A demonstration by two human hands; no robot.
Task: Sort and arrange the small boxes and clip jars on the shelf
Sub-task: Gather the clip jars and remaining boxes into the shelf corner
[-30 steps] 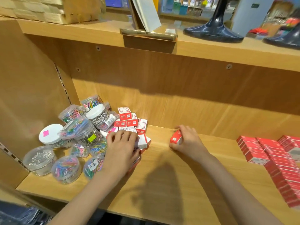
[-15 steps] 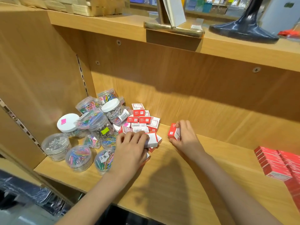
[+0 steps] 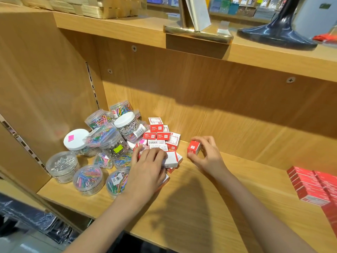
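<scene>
On shelf | right hand pinches red-white small box | left hand grips box pile

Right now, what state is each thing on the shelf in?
Left hand: resting on the box pile, fingers curled over it.
Right hand: holding one red box just off the shelf.
Box pile: jumbled, unsorted.
Clip jars: lids on, heaped, some tilted.
White-lid jar: upright, closed.
Long red boxes: lined up at right.
</scene>
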